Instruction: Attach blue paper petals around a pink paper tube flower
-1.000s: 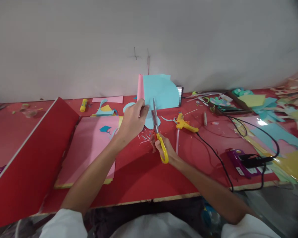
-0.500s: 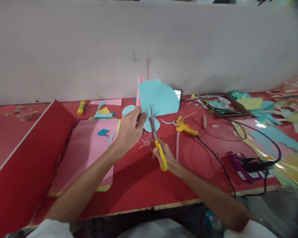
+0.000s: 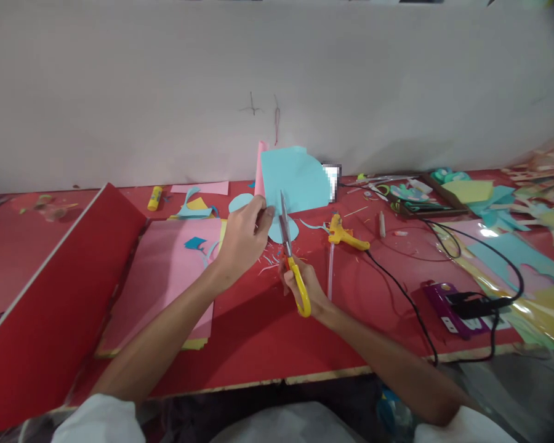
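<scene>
Light-blue sheet (image 3: 295,175): raised above the counter (image 3: 253,351) at its middle, in front of the wall; its right side is curved, while its left side and most of its top run straight, so I judge the outline only partly shaped, with the straight stretches uncut.
Left hand (image 3: 248,231): thumb and fingers pinching the sheet at its near left corner.
Scissors (image 3: 292,258): 1 blade lies across the near side of the sheet; how far the 2 blades are parted I cannot tell.
Right hand (image 3: 308,284): fingers curled round the scissors' handles.
Pink roll (image 3: 260,169): standing along the sheet's left edge; whether the left hand holds it too is unclear.
Done pieces: 2 rounded light-blue pieces lie on the counter, 1 beyond the left hand (image 3: 240,202) and 1 behind the blades (image 3: 293,230); these look finished.
Offcuts: thin paper slivers (image 3: 268,266) lie just left of the right hand, suggesting earlier trimming.
Uncut stock: a large pink sheet (image 3: 166,264) lies flat on the left, with a dark-blue scrap (image 3: 194,243) on it.
Glue gun (image 3: 346,237): resting to the right, apart from both hands.
</scene>
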A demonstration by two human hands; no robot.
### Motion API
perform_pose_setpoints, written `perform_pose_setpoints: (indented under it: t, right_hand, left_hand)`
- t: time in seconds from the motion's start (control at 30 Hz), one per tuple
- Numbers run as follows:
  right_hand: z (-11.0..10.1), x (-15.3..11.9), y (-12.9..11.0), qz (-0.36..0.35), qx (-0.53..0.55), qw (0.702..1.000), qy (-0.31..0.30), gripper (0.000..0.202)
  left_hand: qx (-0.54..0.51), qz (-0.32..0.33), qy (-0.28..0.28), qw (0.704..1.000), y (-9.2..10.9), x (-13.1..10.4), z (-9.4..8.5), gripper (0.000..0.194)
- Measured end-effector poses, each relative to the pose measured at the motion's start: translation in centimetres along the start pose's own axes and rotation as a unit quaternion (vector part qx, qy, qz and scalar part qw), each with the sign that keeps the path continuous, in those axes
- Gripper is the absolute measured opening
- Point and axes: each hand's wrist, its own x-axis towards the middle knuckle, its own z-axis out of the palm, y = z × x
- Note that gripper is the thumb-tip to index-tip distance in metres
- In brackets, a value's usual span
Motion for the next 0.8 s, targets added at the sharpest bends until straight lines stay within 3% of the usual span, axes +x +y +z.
perform_pose_setpoints:
  t: [0.57, 0.8]
  right_hand:
    - [0.0, 0.0, 0.1, 0.022, -0.022, 0.999, 0.025, 0.067]
    - [-0.1, -0.2, -0.8, 0.031, -0.039, 0.999, 0.009, 0.061]
  left_hand:
    - [-0.033, -0.015, -0.012, 0.999, 0.2, 0.1, -0.3, 0.032]
    - [-0.074, -0.026, 0.036, 0.996, 0.4, 0.0, -0.5, 0.030]
